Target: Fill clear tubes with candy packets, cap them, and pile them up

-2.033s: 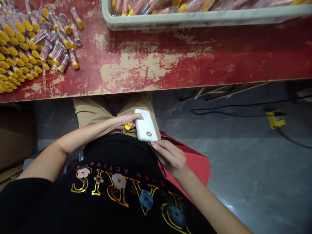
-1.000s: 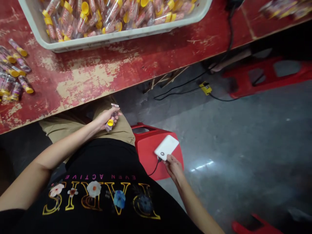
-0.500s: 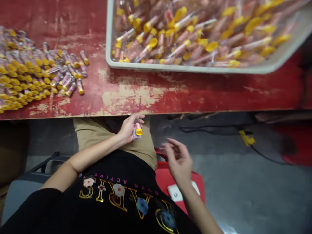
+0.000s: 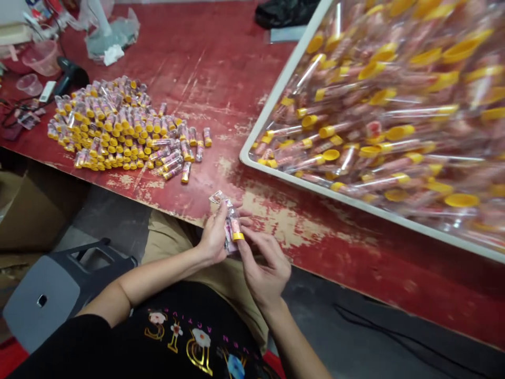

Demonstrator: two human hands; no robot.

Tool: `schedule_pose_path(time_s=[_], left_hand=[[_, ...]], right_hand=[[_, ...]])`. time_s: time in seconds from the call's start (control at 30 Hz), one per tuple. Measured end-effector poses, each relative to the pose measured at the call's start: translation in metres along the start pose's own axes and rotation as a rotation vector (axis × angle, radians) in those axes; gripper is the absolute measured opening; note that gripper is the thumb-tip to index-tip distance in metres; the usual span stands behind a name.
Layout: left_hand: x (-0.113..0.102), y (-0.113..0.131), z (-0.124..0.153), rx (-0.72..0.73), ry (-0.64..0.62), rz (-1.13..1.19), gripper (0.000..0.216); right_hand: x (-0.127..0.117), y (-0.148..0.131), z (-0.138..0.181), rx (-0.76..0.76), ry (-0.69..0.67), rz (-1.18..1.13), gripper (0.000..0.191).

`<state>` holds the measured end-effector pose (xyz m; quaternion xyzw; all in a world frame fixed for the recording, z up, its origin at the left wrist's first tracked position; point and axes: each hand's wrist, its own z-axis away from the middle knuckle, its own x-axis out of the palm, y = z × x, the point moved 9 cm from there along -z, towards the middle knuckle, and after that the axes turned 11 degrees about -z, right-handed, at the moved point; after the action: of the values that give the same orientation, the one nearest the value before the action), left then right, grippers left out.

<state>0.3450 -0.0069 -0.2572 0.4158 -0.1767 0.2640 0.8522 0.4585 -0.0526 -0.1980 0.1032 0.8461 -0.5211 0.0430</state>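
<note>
My left hand (image 4: 215,237) is closed round a small clear tube with a yellow cap (image 4: 233,225), held upright at the near edge of the worn red table (image 4: 205,68). My right hand (image 4: 263,266) has its fingertips pinched on the tube's yellow cap end, so both hands hold the same tube. A bit of clear wrapping sticks up above my left fingers.
A pile of several yellow-capped tubes (image 4: 118,126) lies on the table to the left. A large white tray (image 4: 268,113) full of tubes fills the right side. A grey stool (image 4: 51,289) stands at lower left, a cardboard box (image 4: 23,210) beside it. Clutter sits at the far left corner.
My right hand left the white power bank on the red stool and came up to the tube in my left hand. Both hands rose to the table edge; my view swung up and left.
</note>
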Motion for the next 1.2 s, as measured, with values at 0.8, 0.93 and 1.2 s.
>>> schedule_pose_path(time_s=[0.8,0.93,1.2], left_hand=[[0.009,0.015,0.017,-0.059,-0.127,-0.069,0.052],[0.014,0.011,0.023,-0.020,-0.254,-0.138,0.067],[0.005,0.018,0.022,0.121,-0.148,-0.220,0.065]], right_hand=[[-0.017,-0.001,0.004,-0.027,0.232,-0.132,0.027],[-0.006,0.026,0.011,0.313,0.310,-0.437,0.018],[-0.011,-0.011,-0.016,-0.031,0.263,-0.070,0.038]])
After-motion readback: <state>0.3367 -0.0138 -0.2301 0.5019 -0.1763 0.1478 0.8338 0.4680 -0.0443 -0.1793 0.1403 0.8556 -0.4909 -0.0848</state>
